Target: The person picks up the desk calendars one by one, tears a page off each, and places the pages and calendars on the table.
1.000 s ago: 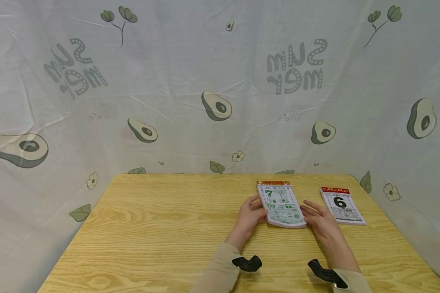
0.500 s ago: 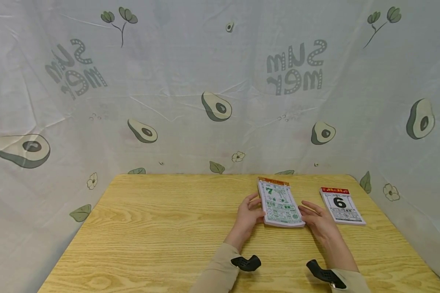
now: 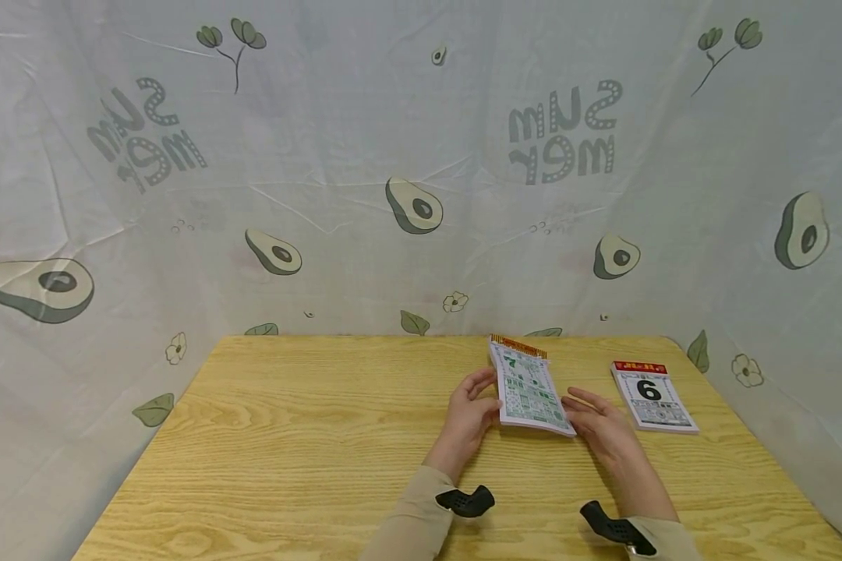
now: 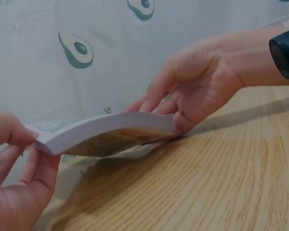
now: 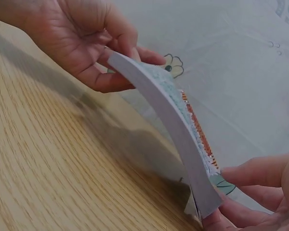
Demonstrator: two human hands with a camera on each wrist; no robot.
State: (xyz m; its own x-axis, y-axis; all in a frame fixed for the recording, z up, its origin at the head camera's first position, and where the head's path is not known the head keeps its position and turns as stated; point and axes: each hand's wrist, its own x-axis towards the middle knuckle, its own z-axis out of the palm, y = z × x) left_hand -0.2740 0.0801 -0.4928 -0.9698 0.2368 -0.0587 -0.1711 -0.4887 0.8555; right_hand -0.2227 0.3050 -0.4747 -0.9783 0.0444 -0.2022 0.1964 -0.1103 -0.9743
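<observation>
"So, what lies between the hands?"

"One thick calendar pad (image 3: 531, 386), green 7 on its face. Left hand (image 3: 466, 411) pinches its left edge, thumb on top, fingers beneath. Right hand (image 3: 605, 430) pinches the opposite edge, also thumb over, fingers under."

"Position of the pad?"

"Tilted, with daylight under much of it. Near edge bowed into an arch, clear from both wrist views; orange-brown print shows on the underside. Shadow (image 4: 106, 187) on the worktop (image 3: 309, 444) below. Cannot tell whether the corner by the right hand touches the wood."

"Far end?"

"Orange-red band (image 3: 518, 346), pointing away from the person, beyond the fingers."

"Anything near the hands?"

"Second calendar (image 3: 656, 401), black 6, red strip along its top. Lies flat on the worktop, just right of the right hand, apart from it."

"Behind the hands, toward the wearer?"

"Beige sleeves, left (image 3: 414, 514) and right (image 3: 666, 539). Black device at each wrist, left one (image 3: 465, 502), right one (image 3: 616, 530)."

"And beyond the hands?"

"Pale cloth (image 3: 323, 132) past the far edge of the worktop: avocados, leaves, small flowers, 'summer' printed in mirror writing."
</observation>
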